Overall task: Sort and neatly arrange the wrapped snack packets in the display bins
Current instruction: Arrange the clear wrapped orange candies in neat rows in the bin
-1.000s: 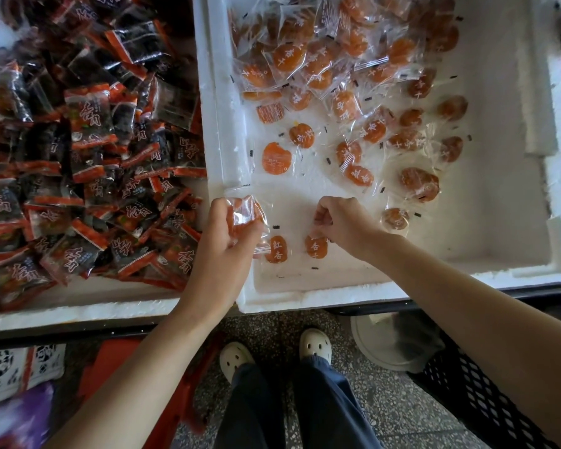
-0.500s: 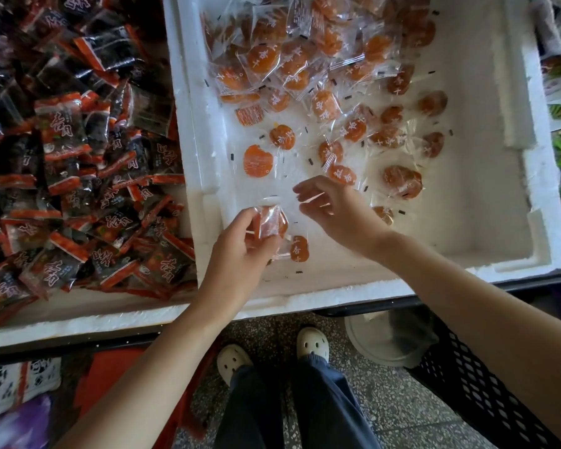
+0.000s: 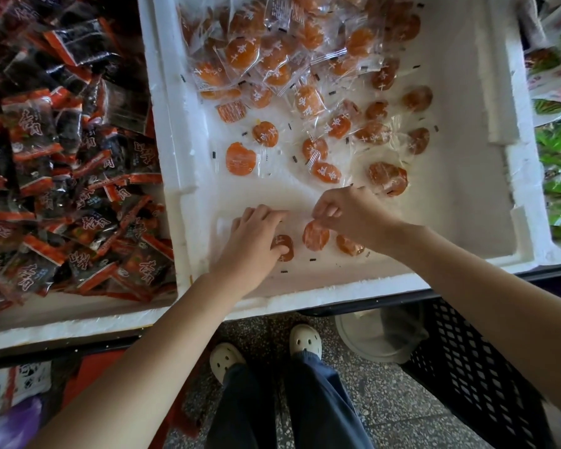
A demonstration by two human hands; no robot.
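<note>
Left hand, grip apart, presses flat on one orange packet in the foam bin; right hand, grip clamped, pinches the neighbouring packet.

Straight below your grip: speckled grey terrazzo floor; down-right of grip, black lattice crate on that floor; pale round tub just beside crate, under dark shelf rail; down-left, red item in shadow, kind unclear to you.

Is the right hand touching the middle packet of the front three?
Touching. Head view: the right hand pinches the middle packet at its top edge with curled fingers.
</note>
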